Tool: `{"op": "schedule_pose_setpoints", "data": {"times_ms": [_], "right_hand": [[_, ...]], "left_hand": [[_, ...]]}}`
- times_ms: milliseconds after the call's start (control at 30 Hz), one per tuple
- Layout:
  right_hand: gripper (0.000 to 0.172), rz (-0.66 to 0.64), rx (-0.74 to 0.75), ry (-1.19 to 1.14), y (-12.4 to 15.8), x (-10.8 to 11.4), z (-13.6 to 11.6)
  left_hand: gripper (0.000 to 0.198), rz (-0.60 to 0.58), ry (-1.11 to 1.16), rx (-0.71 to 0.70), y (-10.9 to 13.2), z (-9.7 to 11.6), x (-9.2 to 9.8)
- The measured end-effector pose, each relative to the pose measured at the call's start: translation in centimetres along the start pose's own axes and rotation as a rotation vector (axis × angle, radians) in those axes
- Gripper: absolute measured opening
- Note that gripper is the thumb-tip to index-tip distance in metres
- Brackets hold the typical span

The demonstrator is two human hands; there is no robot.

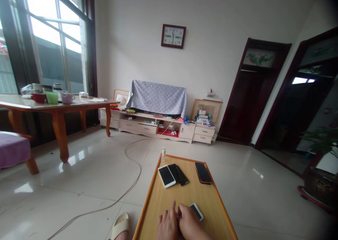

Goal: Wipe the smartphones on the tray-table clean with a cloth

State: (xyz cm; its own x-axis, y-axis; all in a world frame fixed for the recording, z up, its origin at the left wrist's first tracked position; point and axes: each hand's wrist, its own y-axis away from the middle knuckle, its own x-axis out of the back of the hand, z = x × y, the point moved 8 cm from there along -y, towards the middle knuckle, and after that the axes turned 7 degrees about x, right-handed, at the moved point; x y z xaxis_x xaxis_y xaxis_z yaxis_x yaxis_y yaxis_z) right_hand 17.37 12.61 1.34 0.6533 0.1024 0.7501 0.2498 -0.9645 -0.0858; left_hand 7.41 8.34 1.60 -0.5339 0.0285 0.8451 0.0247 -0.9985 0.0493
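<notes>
My left hand [167,223] and my right hand [190,223] are close together over the near end of the small wooden table [211,208]. My left index finger points forward while the other fingers are bent. My right hand is closed, its fingertips by my left thumb. A dark sliver shows between the hands; I cannot make out what it is. A phone with a white frame [196,211] lies just beyond my right hand, partly covered by it. Farther up the table are a white phone [167,176], two dark phones [182,175] overlapping beside it, and a dark phone with a reddish edge [203,173].
A small clear pump bottle [163,154] stands at the table's far left corner. A cable [137,178] winds across the floor on the left. Behind are a dining table [60,106] with cups and a low cabinet [142,128] under a cloth-covered screen.
</notes>
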Motion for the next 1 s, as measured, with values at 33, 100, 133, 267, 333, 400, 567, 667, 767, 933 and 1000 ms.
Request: {"op": "schedule_pose_setpoints", "data": {"times_ms": [33, 100, 133, 267, 333, 400, 567, 667, 767, 933, 1000], "right_hand": [[0.013, 0.004, 0.036, 0.017, 0.0, 0.1, -0.1], [0.011, 0.024, 0.091, 0.065, 0.2, 0.4, -0.1], [0.011, 0.039, 0.103, 0.096, 0.3, 0.7, 0.1], [0.014, 0.168, 0.07, 0.234, 0.2, 3.4, 1.9], [0.016, 0.241, -0.011, 0.287, -0.1, 5.1, 3.2], [0.016, 0.264, -0.098, 0.308, -0.3, 5.7, 4.2], [0.012, 0.162, -0.046, 0.249, -0.9, 2.6, 2.6], [0.013, 0.172, -0.061, 0.257, -1.6, 2.7, 2.5], [0.014, 0.25, -0.114, 0.284, -2.5, 5.6, 4.1], [0.018, 0.35, -0.164, 0.319, -1.4, 8.3, 7.3], [0.017, 0.377, -0.107, 0.316, 0.3, 7.3, 7.2]], "left_hand": [[0.082, 0.001, 0.003, 0.01, -0.1, 0.0, 0.0], [0.08, -0.011, 0.002, 0.035, -0.3, 0.1, 0.1], [0.079, -0.023, -0.002, 0.05, -0.4, 0.1, 0.1], [0.091, -0.051, -0.037, 0.074, -0.4, 0.4, 0.4], [0.1, -0.042, -0.05, 0.058, -0.4, 0.6, 0.5], [0.101, -0.024, -0.049, 0.045, -0.4, 0.7, 0.4], [0.086, 0.028, -0.067, 0.016, -0.4, 0.6, 0.0], [0.084, 0.043, -0.086, 0.005, -0.4, 0.8, -0.1], [0.094, 0.053, -0.09, 0.024, -0.5, 0.9, -0.1], [0.092, 0.068, -0.086, 0.006, -0.7, 0.8, -0.6], [0.087, 0.098, -0.071, -0.025, -0.6, 1.0, -0.5]]}}
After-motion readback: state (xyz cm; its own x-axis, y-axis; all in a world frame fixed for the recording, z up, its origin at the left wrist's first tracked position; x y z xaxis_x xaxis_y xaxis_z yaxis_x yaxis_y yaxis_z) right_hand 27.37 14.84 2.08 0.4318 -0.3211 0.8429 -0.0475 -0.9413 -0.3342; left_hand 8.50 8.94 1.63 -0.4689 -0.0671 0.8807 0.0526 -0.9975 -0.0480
